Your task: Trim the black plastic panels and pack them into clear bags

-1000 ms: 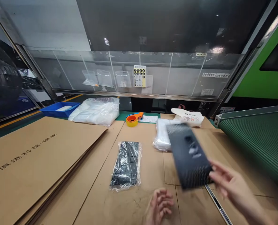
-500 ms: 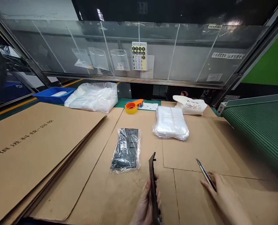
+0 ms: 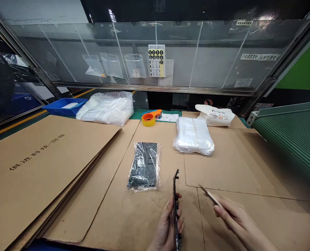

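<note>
At the near edge of the cardboard-covered workbench (image 3: 134, 223), the fingers (image 3: 169, 209) of the left hand (image 3: 166, 226) are curling around a dark slotted panel (image 3: 176, 205), gripping it upright on its edge. The fingers (image 3: 220, 211) of the right hand (image 3: 235, 219) are pinching a slim pointed tool (image 3: 210, 197), its tip pointing toward the panel, near but not touching. The work in hand appears to centre on that edge, with the gap between tip and panel open. Beyond the hands, a black part sealed in clear plastic (image 3: 143, 165) is lying on the cardboard, a stack of clear bags (image 3: 193, 136) is sitting to its right, and an orange tape dispenser (image 3: 148, 118) is standing farther back.
</note>
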Motion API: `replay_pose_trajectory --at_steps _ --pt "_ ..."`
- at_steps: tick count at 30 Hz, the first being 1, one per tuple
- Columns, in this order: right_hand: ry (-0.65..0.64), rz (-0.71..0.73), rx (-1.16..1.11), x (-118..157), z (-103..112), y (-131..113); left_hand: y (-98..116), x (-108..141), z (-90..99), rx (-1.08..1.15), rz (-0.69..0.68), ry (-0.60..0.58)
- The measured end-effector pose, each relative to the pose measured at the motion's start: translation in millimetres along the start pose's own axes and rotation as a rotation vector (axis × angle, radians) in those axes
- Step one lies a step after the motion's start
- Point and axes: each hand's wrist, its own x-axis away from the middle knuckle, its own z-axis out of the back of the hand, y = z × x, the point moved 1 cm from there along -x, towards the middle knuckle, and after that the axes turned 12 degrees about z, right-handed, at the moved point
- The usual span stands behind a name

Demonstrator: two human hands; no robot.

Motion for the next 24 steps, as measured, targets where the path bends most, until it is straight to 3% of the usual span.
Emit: replay_pose_trajectory --at_steps 3,7,14,24 --pt "-0.125 0.073 -0.042 -19 -2 -24 -1 0 1.9 0.017 0.015 -0.014" --pt "-0.199 0.101 -0.037 -40 -1 -35 -2 -1 2.8 -0.002 0.030 -0.014" --pt "-0.170 0.201 0.199 -60 6 -36 -2 -2 -0.2 -0.059 0.008 -0.026" --pt "-0.140 0.283 0.356 -59 5 -35 -1 0 -0.5 -0.088 0.012 -0.066"
